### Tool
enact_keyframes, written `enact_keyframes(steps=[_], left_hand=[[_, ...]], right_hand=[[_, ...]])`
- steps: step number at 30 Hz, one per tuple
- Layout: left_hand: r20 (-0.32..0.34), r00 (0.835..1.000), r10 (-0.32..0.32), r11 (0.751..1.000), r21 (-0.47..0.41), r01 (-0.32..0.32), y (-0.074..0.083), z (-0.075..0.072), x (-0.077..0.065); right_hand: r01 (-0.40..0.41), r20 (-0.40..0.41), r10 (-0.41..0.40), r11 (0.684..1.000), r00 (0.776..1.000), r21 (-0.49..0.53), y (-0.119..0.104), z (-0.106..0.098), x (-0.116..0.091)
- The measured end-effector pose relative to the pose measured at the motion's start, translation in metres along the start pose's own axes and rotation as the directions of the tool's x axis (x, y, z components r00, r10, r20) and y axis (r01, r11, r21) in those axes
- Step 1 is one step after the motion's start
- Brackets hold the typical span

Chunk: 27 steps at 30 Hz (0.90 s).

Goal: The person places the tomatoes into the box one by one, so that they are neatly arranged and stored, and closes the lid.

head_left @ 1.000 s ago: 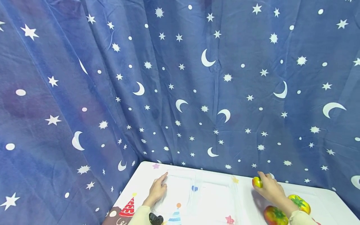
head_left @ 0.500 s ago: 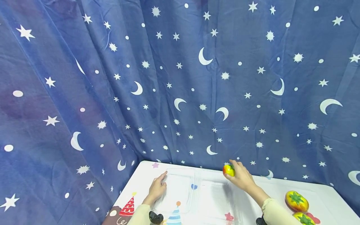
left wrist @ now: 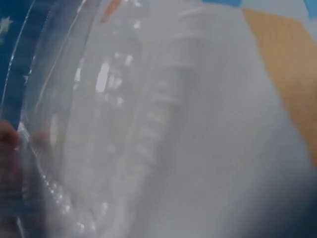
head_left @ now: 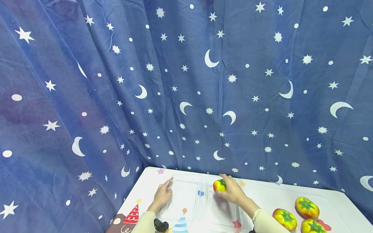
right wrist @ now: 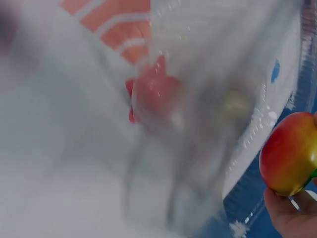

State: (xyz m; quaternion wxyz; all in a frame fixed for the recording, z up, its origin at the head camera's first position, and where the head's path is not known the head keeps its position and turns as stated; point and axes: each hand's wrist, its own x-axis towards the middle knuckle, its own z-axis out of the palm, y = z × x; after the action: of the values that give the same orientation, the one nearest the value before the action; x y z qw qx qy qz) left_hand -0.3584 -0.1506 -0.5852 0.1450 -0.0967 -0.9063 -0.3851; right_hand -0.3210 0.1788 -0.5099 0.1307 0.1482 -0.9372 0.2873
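Note:
My right hand point(head_left: 233, 191) grips a small red-and-yellow persimmon point(head_left: 219, 185) with a green leafy top. It hangs over the right half of an opened clear plastic clamshell box point(head_left: 201, 207). The right wrist view shows the persimmon point(right wrist: 287, 153) at the right edge, fingers point(right wrist: 290, 215) beneath it. At the box's left edge, my left hand point(head_left: 163, 195) rests with its index finger extended along the rim. In the left wrist view a blurred fingertip point(left wrist: 7, 136) shows beside the clear plastic point(left wrist: 99, 124).
Several larger persimmons lie at the table's right: one at the back point(head_left: 307, 207), one to the left point(head_left: 285, 219), one in front point(head_left: 313, 226). The white table point(head_left: 262, 200) carries printed party hats and stars. A blue star-patterned curtain point(head_left: 186, 81) hangs behind it.
My right hand has carried the small persimmon leftward from the table's right side, up and over the box, then lower above its right half. My left hand has stayed at the box's left edge.

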Motion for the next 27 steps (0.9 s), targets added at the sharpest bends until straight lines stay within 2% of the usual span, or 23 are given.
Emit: enact_keyframes(steps=[6, 16, 22, 27], left_hand=[[-0.005, 1.0, 0.005, 1.0, -0.011, -0.005, 0.0, 0.0, 0.004], [-0.004, 1.0, -0.008, 1.0, -0.02, 0.008, 0.003, 0.003, -0.001], [-0.014, 1.0, 0.0, 1.0, -0.01, -0.001, 0.003, 0.003, -0.001], [0.001, 1.0, -0.013, 1.0, -0.013, 0.013, 0.003, -0.001, 0.001]], right_hand=[[0.008, 0.021, -0.008, 1.0, 1.0, 0.005, 0.0, 0.012, -0.001], [-0.02, 0.036, 0.021, 0.999, 0.999, -0.031, 0.007, 0.027, -0.007], [-0.015, 0.037, 0.016, 1.0, 0.999, -0.02, 0.005, 0.026, -0.007], [-0.024, 0.06, 0.025, 1.0, 0.998, -0.019, 0.003, 0.017, -0.004]])
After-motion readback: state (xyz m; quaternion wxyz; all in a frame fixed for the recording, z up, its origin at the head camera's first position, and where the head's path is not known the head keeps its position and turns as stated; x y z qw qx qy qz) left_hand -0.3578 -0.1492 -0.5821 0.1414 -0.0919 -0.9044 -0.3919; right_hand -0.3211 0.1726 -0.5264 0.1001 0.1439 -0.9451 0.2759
